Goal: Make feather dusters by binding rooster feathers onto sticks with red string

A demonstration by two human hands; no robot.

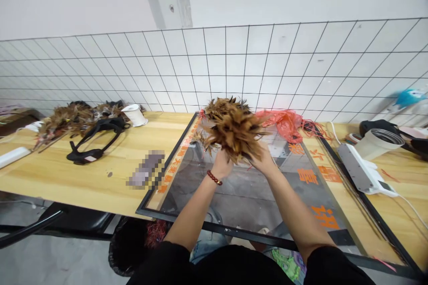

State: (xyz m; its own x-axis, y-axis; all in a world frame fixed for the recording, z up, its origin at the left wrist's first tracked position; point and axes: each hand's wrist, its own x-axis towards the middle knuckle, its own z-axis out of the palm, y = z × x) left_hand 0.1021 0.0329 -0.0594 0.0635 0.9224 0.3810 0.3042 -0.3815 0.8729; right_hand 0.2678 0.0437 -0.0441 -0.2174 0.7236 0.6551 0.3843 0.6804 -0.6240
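Note:
A full bunch of brown feathers (239, 131) is raised over the glass panel, tips fanning toward the camera. My left hand (223, 164), with a dark red bead bracelet at the wrist, closes on its lower left side. From the right, my right hand (265, 158) grips the same bunch. Feathers cover most of the fingers on both hands. Behind the bunch lies a pile of darker feathers (214, 106), with a few loose feathers (200, 138) on the glass to its left.
Beneath my hands is a black-framed glass panel (214, 196) with orange lettering. A red plastic bag (284, 124) lies at its back. Rightward are a white power strip (363, 171) and a tape roll (379, 142). Leftward are a black head strap (96, 140), white spool (134, 115) and more feathers (72, 118).

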